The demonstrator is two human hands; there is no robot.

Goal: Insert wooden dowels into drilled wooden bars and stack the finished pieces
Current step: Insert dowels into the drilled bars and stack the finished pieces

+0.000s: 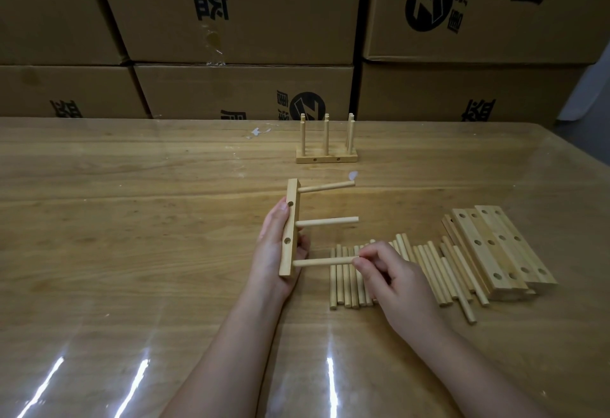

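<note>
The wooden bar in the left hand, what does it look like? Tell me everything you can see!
The wooden bar is pale, smooth, rectangular, like light wood. It is held on its side, pointing away from the person. Two round holes show on its upper face. Three dowels stick out to the right. The left hand grips its near half from the left; the right hand pinches the end of the nearest dowel.

loose dowels [359, 277] lie left of the drilled bars [501, 249], finished piece [326, 156] behind on the table [132, 219].
</note>
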